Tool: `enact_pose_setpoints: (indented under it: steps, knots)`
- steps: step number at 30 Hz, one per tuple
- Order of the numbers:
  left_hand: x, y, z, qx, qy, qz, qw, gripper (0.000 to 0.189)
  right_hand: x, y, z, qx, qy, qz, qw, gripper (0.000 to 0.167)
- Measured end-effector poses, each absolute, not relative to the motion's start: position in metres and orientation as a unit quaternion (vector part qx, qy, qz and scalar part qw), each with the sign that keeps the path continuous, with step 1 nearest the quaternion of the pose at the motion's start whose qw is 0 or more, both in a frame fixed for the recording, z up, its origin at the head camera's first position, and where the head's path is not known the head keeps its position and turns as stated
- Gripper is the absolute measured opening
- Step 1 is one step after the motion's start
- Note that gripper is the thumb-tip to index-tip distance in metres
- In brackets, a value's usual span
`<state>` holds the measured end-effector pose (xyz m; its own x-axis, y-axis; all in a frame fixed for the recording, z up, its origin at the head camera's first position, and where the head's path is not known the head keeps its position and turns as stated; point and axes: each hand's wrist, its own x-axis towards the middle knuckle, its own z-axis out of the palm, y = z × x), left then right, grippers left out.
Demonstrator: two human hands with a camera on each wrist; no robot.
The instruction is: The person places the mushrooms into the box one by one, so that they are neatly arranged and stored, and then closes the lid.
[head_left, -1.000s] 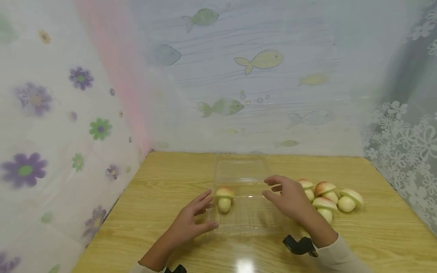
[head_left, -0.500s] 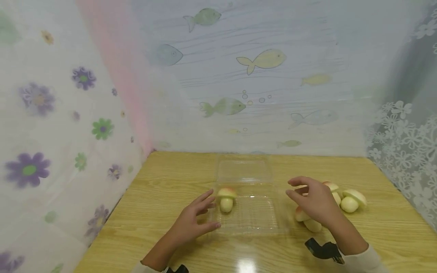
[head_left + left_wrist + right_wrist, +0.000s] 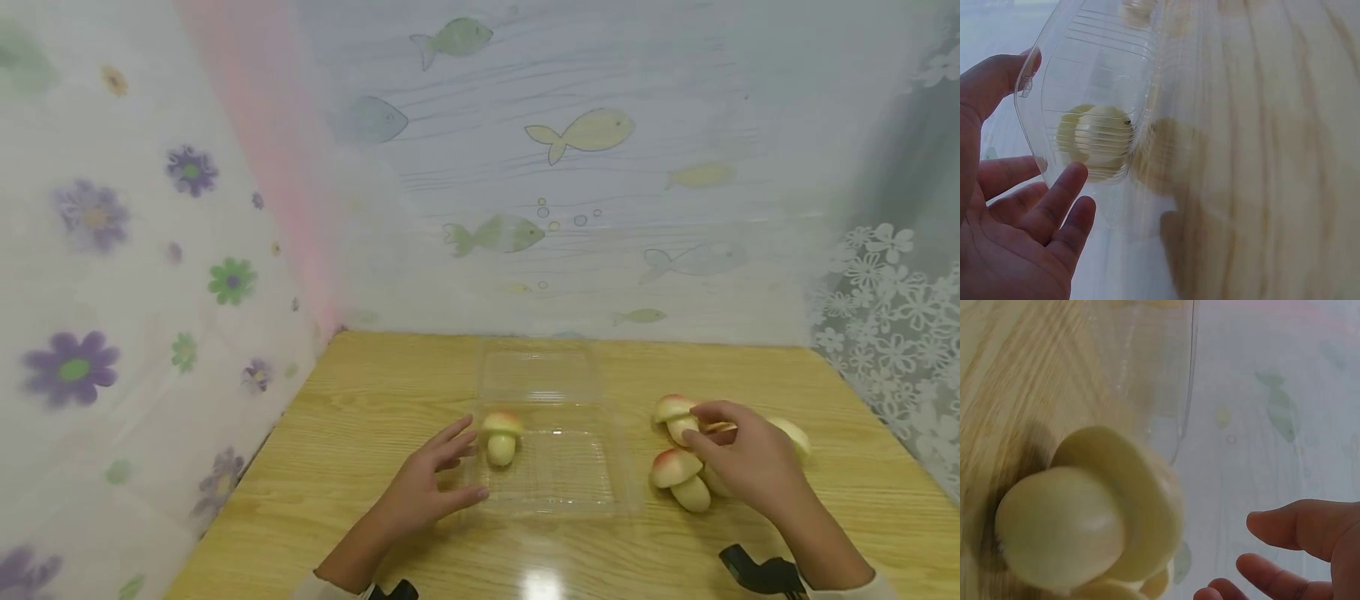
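Observation:
A clear plastic clamshell box (image 3: 555, 500) stands with its lid (image 3: 536, 371) folded back, and one mushroom (image 3: 502, 437) with a reddish-yellow cap sits at its left. My left hand (image 3: 427, 483) rests at the box's left side with fingers spread; the thumb touches the rim in the left wrist view. To the right of the box, my right hand (image 3: 757, 458) hovers over a group of similar mushrooms, thumb and fingers apart. Two in front of it are plain, an upper mushroom (image 3: 675, 417) and a lower mushroom (image 3: 681, 479). Others are partly hidden by the hand.
The wood-grain table (image 3: 375, 392) carries everything. A sheet printed with fish (image 3: 495, 233) stands behind it, and a flowered sheet (image 3: 82, 367) is at the left. A lace-patterned curtain (image 3: 892, 283) hangs at the right.
My right hand has moved right, away from above the box to over the group of mushrooms, uncovering two of them. The left hand has stayed at the box's side.

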<state>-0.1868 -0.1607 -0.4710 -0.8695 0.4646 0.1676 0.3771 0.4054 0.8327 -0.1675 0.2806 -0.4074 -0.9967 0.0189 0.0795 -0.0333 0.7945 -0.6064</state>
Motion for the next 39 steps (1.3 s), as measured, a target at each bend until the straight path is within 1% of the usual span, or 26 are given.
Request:
enact_pose_setpoints:
  steps: [7,11,14,25,33,39]
  knots:
    - [-0.187,-0.161,-0.472,0.258,0.838,0.478,0.044,0.088,-0.161,0.302,-0.413,-0.016,-0.949,0.313,0.044,0.067]
    - [-0.187,-0.162,-0.472,0.257,0.838,0.48,0.043,0.088,-0.162,0.316,-0.416,-0.028,-0.954,0.297,0.025,0.076]
    - [-0.187,-0.161,-0.473,0.254,0.838,0.482,0.042,0.088,-0.164,0.325,-0.418,-0.035,-0.957,0.289,0.008,0.081]
    - [-0.188,-0.161,-0.473,0.251,0.839,0.481,0.037,0.087,-0.167,0.338,-0.428,-0.041,-0.959,0.28,-0.017,0.081]
    - [-0.187,-0.161,-0.472,0.249,0.84,0.48,0.042,0.088,-0.173,0.34,-0.432,-0.043,-0.959,0.276,-0.051,0.085]
    - [-0.187,-0.161,-0.472,0.253,0.839,0.481,0.045,0.088,-0.171,0.339,-0.436,-0.043,-0.958,0.279,-0.053,0.086]
